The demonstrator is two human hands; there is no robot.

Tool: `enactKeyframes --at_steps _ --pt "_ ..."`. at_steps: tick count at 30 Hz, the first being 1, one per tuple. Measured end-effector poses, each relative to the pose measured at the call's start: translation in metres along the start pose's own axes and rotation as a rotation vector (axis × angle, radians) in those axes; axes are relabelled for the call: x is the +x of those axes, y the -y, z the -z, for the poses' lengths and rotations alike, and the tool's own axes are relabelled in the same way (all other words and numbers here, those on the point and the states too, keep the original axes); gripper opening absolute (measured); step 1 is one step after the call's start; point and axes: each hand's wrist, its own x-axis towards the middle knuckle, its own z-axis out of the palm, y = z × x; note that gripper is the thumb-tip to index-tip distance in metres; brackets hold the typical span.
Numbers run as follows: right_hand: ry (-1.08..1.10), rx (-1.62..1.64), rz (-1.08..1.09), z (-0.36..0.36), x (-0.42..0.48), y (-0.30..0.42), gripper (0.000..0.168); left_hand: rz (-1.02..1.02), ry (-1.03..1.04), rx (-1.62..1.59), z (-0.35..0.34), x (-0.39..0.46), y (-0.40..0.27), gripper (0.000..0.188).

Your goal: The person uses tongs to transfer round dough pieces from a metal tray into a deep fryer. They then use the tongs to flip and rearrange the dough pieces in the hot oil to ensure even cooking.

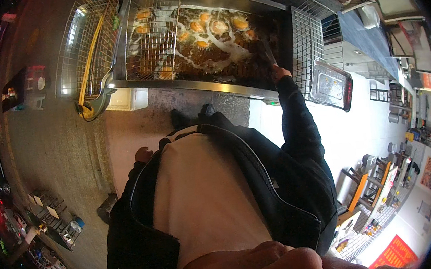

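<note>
My right hand (281, 72) is closed around the handle of a metal utensil (268, 53), whose far end reaches into the dark oil of a large steel fryer (211, 87); its tip is hard to make out. Several round golden pieces of food (219, 27) float among white foam in the oil. A wire rack (153, 44) lies across the fryer's left part, with more golden pieces visible through it. Down beside my body hangs my left hand (144, 154), away from the fryer, its fingers loosely curled with nothing seen in them.
Left of the fryer is a wire basket (73, 51) with long yellow sticks (93, 56). To the right are another wire rack (307, 38) and a metal tray (330, 85). Under the fryer's front edge sits a white container (129, 99). A dark bin (108, 209) stands behind at the left.
</note>
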Motion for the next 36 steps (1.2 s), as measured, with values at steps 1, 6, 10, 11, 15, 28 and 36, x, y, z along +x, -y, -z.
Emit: enactKeyframes --at_steps 1,6,10,11,15,28,36 --pt "-0.054 -0.254 0.250 0.002 -0.005 0.013 0.026 -0.120 -0.103 0.046 0.008 -0.011 0.003 0.040" --pt "0.066 -0.308 0.138 0.018 -0.001 0.046 0.037 0.237 -0.020 -0.722 0.035 -0.022 0.013 0.042" --pt "-0.075 0.102 -0.509 0.051 -0.012 0.081 0.042 0.348 -0.040 -0.908 0.024 -0.020 0.063 0.043" --pt "-0.120 0.105 -0.492 0.055 -0.012 0.080 0.043 0.355 -0.024 -0.975 0.018 -0.013 0.073 0.043" --pt "-0.119 0.046 -0.360 0.092 -0.022 0.099 0.048 0.400 -0.006 -1.099 0.007 -0.012 0.085 0.043" --pt "-0.091 -0.276 -0.144 0.069 -0.006 0.073 0.039 0.250 0.011 -0.642 0.061 -0.040 -0.020 0.045" --pt "-0.039 -0.253 -0.102 0.091 -0.073 0.120 0.044 0.161 0.165 -0.150 0.015 0.004 0.018 0.050"
